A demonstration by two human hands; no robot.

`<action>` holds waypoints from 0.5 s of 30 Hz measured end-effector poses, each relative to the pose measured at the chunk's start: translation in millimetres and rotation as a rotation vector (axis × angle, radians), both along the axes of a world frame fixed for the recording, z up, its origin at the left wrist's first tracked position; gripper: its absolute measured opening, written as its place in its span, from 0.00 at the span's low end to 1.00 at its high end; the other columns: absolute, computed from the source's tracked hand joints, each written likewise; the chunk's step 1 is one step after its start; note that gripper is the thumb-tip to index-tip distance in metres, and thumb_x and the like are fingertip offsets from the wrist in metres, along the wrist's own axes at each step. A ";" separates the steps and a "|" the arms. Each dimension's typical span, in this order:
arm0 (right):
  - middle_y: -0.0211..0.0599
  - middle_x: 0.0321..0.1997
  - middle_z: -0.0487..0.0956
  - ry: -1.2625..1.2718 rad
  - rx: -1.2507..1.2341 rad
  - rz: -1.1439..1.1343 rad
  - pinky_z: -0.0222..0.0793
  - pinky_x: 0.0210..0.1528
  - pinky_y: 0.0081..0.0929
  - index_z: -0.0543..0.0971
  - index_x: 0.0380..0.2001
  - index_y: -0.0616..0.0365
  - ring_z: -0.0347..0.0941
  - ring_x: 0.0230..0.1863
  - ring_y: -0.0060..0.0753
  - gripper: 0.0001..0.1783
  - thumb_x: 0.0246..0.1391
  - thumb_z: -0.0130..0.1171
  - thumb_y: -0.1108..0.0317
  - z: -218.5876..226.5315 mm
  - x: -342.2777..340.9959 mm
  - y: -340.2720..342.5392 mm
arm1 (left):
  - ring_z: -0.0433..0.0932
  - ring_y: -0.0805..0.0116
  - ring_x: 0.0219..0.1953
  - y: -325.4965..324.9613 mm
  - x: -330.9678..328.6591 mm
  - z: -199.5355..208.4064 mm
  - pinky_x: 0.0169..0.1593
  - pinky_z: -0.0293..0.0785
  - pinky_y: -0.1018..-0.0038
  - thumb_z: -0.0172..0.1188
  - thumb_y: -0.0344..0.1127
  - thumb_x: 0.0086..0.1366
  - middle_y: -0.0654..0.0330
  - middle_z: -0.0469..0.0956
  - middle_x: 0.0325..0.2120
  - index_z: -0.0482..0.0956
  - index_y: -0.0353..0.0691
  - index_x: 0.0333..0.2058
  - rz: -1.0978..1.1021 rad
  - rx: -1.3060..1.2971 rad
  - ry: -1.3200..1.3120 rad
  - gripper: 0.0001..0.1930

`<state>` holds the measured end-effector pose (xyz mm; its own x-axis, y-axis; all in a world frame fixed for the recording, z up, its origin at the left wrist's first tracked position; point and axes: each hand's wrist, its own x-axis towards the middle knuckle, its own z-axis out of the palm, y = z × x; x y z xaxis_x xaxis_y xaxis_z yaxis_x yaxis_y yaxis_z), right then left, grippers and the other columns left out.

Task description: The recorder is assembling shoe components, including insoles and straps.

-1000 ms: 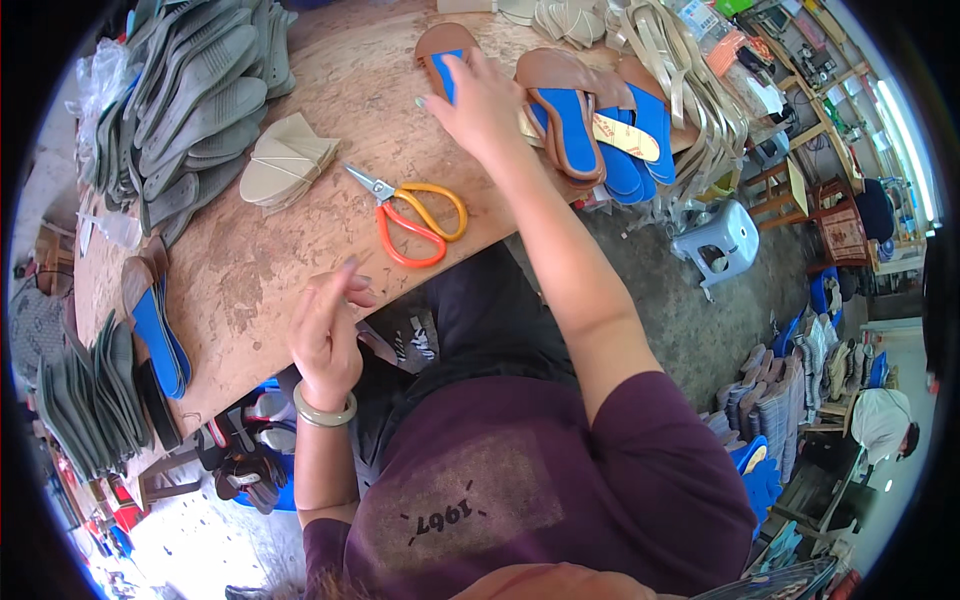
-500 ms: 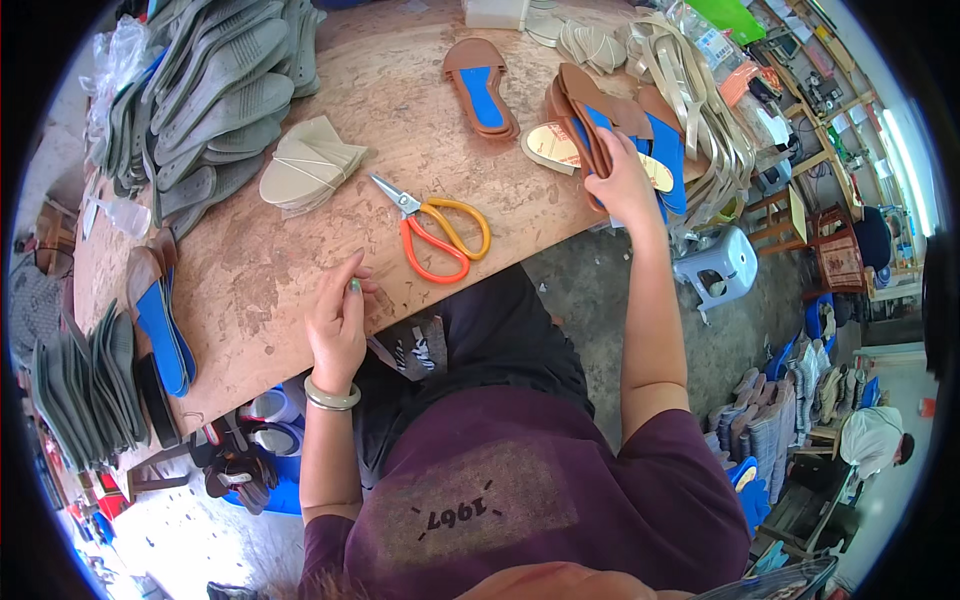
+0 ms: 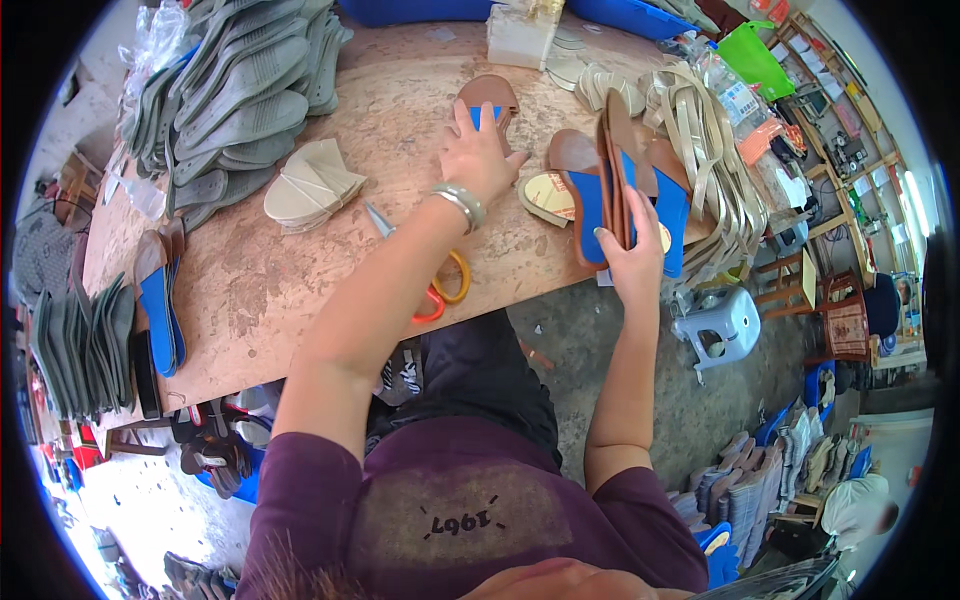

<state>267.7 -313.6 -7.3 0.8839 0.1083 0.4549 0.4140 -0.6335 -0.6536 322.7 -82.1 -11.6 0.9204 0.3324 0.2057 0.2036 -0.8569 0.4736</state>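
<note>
Left hand [image 3: 482, 158]: reaching across the table [image 3: 300, 290], fingers spread flat on 1 brown-and-blue insole [image 3: 487, 98] lying alone near the far edge; pressing, not gripping.
Wrist: 1 silver bangle [image 3: 460, 204] on the left arm.
Right hand [image 3: 632, 258]: at the near edge of the table, fingers closed round a bundle of insoles [image 3: 622, 185] held on edge, thumb on the left face.
Bundle: brown-backed, blue-faced pieces pressed together; about 4 show, exact count I cannot tell.
Gold piece [image 3: 550, 196]: 1 small gold heel pad lies flat just left of the bundle.
Scissors [image 3: 440, 285]: 1 pair, orange handles, mostly hidden under the left forearm, blades pointing up-left.
Beige stack [image 3: 310, 188]: 1 fanned pile of cream half-soles, left of the left hand, well apart from it.
Grey soles [image 3: 235, 95]: 1 big heap at the far left corner, too many to count.
Straps [image 3: 700, 150]: a pale heap of looped straps right of the bundle, touching it; count unclear.
Left edge: 2 blue-faced insoles [image 3: 158, 310] lie side by side on the table's left end, with 1 row of grey soles [image 3: 75, 350] upright below them.
Stool [image 3: 722, 328]: 1 grey plastic stool on the floor, under the right hand.
</note>
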 end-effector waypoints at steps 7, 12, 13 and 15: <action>0.44 0.63 0.66 0.028 0.152 0.067 0.61 0.63 0.36 0.69 0.58 0.57 0.64 0.63 0.45 0.37 0.41 0.66 0.75 -2.3 4.0 -7.6 | 0.67 0.43 0.56 -23.0 36.7 -17.9 0.55 0.68 0.55 0.65 0.43 0.54 0.49 0.43 0.68 0.54 0.56 0.65 0.079 0.134 0.098 0.42; 0.45 0.63 0.66 0.003 0.140 0.061 0.61 0.63 0.36 0.69 0.59 0.56 0.64 0.63 0.46 0.37 0.40 0.66 0.76 3.2 -0.9 -3.0 | 0.67 0.42 0.56 -4.4 33.0 -5.2 0.55 0.68 0.54 0.68 0.38 0.50 0.49 0.46 0.66 0.55 0.56 0.65 0.110 0.032 0.066 0.44; 0.45 0.63 0.66 -0.012 0.145 0.078 0.61 0.63 0.36 0.69 0.59 0.56 0.64 0.63 0.46 0.37 0.40 0.67 0.76 6.7 -2.6 1.3 | 0.67 0.42 0.56 6.5 29.2 -2.7 0.54 0.68 0.54 0.68 0.37 0.49 0.49 0.47 0.66 0.56 0.56 0.64 0.134 0.022 0.042 0.44; 0.46 0.63 0.66 -0.037 0.162 0.113 0.61 0.63 0.36 0.69 0.58 0.55 0.64 0.63 0.47 0.37 0.40 0.67 0.76 10.1 -5.8 8.6 | 0.66 0.40 0.56 27.8 18.1 -4.4 0.55 0.68 0.52 0.68 0.39 0.50 0.48 0.48 0.65 0.56 0.56 0.64 0.154 0.063 0.010 0.44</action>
<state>261.9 -305.1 2.8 0.8525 0.1285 0.5067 0.5024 -0.4693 -0.7262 340.9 -54.3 -16.0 0.8618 0.4561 0.2220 0.3388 -0.8433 0.4172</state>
